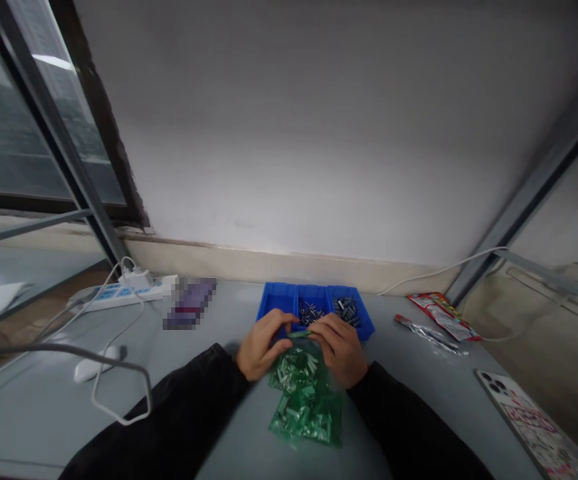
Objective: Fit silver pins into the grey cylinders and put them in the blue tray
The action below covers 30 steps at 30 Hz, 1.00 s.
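Note:
Both hands meet at the top edge of a green translucent bag (296, 370) with small metallic pieces inside. My left hand (265, 343) pinches the bag's upper left edge, and my right hand (339, 347) grips its upper right edge. Below it, another green bag (309, 417) of small pieces lies on the grey table. Just behind the hands sits a blue tray (275, 300) with three compartments. Its left one shows no parts, the middle holds small metal pins (310, 313), and the right holds grey cylindrical pieces (346, 310).
A power strip (113, 293), a blurred purple item (191, 303) and a white mouse-like device (96, 367) with cables are on the left. Red packets (443, 315), a clear wrapper (431, 337) and a phone (533, 427) lie on the right.

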Each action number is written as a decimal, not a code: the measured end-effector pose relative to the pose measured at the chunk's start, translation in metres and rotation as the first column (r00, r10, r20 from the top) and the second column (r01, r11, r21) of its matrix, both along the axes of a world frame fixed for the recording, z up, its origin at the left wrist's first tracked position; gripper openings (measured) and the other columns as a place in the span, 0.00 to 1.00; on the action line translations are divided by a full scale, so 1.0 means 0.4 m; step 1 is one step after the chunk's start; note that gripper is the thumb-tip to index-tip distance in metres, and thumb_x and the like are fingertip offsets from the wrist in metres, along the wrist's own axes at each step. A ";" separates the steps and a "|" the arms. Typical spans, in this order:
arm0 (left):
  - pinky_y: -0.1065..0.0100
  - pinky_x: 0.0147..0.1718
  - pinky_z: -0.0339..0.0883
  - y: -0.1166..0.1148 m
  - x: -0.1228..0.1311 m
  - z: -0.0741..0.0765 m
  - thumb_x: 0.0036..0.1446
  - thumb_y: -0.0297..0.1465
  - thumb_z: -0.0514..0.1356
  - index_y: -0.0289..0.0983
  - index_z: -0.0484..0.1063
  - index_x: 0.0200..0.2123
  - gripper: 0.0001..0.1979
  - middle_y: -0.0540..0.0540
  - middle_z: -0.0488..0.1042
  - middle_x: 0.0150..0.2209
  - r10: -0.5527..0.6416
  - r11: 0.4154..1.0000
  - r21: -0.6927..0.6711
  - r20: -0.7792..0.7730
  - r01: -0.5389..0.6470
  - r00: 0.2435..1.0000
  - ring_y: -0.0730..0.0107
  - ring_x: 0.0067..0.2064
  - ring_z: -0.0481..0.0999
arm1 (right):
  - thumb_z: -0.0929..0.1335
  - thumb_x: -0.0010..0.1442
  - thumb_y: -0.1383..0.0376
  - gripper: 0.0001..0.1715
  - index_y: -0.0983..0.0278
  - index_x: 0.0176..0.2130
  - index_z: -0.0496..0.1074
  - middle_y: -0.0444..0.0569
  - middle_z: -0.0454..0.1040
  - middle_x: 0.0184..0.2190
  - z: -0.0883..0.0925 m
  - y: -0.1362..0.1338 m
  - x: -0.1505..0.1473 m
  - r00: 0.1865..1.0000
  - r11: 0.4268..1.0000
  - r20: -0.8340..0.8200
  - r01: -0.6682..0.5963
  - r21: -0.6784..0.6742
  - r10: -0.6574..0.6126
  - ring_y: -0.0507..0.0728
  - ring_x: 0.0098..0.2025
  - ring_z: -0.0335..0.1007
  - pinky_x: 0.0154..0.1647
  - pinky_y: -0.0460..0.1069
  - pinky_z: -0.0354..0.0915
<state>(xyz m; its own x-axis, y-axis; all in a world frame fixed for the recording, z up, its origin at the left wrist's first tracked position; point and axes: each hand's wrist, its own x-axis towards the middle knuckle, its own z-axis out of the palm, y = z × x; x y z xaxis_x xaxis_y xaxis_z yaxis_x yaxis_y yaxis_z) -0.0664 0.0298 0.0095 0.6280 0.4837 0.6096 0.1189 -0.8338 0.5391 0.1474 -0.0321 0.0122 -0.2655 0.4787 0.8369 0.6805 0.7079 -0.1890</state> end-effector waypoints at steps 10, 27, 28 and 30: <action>0.67 0.36 0.63 -0.022 0.016 0.008 0.70 0.36 0.54 0.36 0.68 0.31 0.15 0.46 0.69 0.30 0.139 0.989 -0.068 0.137 -0.130 0.981 0.67 0.34 0.68 | 0.61 0.66 0.75 0.16 0.64 0.52 0.66 0.54 0.70 0.44 -0.014 -0.006 -0.005 1.000 1.000 -0.013 -0.008 -0.030 0.008 0.58 0.45 0.68 0.45 0.54 0.68; 0.66 0.39 0.67 -0.017 0.009 -0.004 0.72 0.38 0.50 0.36 0.69 0.45 0.13 0.46 0.75 0.35 0.186 0.970 -0.177 0.114 -0.164 0.976 0.67 0.37 0.74 | 0.68 0.65 0.72 0.04 0.63 0.41 0.72 0.48 0.74 0.34 -0.001 -0.004 -0.001 0.994 0.999 -0.106 0.004 0.032 -0.001 0.57 0.38 0.66 0.41 0.55 0.66; 0.65 0.42 0.67 -0.015 0.008 -0.002 0.72 0.37 0.50 0.36 0.69 0.48 0.12 0.44 0.75 0.39 0.189 0.975 -0.143 0.128 -0.171 0.974 0.65 0.40 0.74 | 0.68 0.66 0.72 0.04 0.63 0.41 0.71 0.48 0.74 0.34 0.000 -0.004 -0.003 0.993 1.000 -0.120 0.005 0.021 -0.003 0.56 0.38 0.66 0.40 0.55 0.65; 0.61 0.45 0.67 -0.012 0.007 0.002 0.71 0.36 0.51 0.36 0.70 0.50 0.13 0.41 0.75 0.43 0.133 0.991 -0.046 0.130 -0.128 0.983 0.62 0.44 0.73 | 0.67 0.66 0.72 0.05 0.63 0.41 0.71 0.48 0.74 0.34 0.001 -0.006 -0.007 0.990 1.000 -0.143 0.009 0.011 -0.007 0.56 0.38 0.66 0.40 0.54 0.65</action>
<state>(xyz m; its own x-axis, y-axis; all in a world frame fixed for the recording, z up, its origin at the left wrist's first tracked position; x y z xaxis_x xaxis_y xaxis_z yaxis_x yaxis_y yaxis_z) -0.0635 0.0251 0.0105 0.4732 0.5802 0.6629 0.1507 -0.7947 0.5880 0.1447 -0.0344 0.0127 -0.1389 0.4700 0.8717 0.6525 0.7055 -0.2764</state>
